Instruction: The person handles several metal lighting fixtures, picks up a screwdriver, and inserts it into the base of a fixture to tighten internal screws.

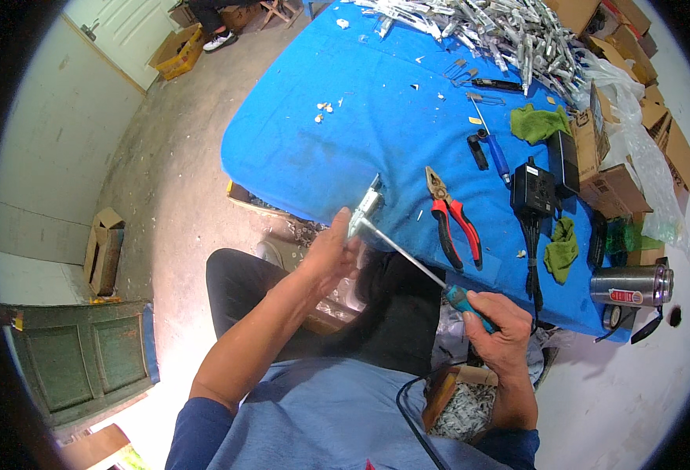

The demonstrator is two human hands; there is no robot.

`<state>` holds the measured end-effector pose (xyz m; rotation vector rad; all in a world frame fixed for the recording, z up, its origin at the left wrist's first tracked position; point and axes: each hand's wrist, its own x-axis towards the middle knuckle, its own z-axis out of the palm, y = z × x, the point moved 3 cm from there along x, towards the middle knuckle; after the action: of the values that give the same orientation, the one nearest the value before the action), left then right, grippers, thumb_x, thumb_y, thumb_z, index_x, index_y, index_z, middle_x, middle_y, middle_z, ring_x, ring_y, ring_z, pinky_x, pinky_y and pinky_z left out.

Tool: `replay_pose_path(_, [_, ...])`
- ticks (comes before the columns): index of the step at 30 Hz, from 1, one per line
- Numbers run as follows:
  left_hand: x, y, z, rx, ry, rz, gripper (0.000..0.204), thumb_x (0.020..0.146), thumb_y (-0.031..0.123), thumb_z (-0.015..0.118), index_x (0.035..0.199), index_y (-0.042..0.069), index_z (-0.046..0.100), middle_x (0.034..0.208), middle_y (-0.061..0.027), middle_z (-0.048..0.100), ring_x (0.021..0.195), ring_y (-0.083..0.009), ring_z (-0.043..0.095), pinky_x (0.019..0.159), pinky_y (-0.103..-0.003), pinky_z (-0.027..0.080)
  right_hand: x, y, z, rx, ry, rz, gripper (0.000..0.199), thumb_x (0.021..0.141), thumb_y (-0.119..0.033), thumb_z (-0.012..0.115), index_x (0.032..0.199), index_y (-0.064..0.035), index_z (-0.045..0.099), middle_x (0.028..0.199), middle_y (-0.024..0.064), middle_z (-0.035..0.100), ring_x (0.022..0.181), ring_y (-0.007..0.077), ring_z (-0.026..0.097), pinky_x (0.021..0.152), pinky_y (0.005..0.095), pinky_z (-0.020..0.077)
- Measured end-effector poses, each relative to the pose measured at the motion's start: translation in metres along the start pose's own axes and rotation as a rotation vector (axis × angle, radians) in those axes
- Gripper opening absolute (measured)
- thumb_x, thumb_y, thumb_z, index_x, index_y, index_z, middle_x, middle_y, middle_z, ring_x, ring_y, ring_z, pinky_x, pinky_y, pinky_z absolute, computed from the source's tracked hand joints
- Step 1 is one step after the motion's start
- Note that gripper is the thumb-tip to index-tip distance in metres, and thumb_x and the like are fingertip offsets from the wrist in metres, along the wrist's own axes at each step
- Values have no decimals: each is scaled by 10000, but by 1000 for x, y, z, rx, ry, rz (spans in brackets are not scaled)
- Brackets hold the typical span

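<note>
In my left hand [331, 252], a slim silver-and-white part [368, 202] is pinched between thumb and fingers at the table's near edge. Its far end points over the blue cloth. My right hand [503, 333] is closed around the teal handle of a screwdriver [409, 257]. The long shaft slants up and left, and its tip meets the part close to my left fingertips. Whether the tip sits in a screw or a gap is too small to tell. Pliers [455, 223] with red-and-black handles lie just right of the part, jaws pointing away from me.
The blue-covered table [298, 133] bears a heap of silver parts [509, 35] at the far right. A blue-handled screwdriver [498, 159], black adapter [533, 188], green cloths [562, 251] and steel flask [632, 286] line the right side. Below sits a box of shreds [464, 407].
</note>
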<state>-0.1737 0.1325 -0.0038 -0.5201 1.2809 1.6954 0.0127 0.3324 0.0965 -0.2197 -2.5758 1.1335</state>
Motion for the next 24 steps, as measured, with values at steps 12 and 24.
replay_pose_path(12, [3,0,-2,40,7,-11,449,933,590,456,776,169,474,515,53,338,380,-98,248,462,-303,363,11,-11,-5,-48,-29,-28,279,719,-2,719,996,15,688,896,175,686,792,271,691,694,327,548])
replay_pose_path(24, [4,-3,-2,101,13,34,481,945,606,387,744,172,437,517,53,308,382,-103,235,479,-315,367,0,41,9,424,-113,544,295,792,-69,706,1072,17,680,926,117,709,841,165,668,734,301,523])
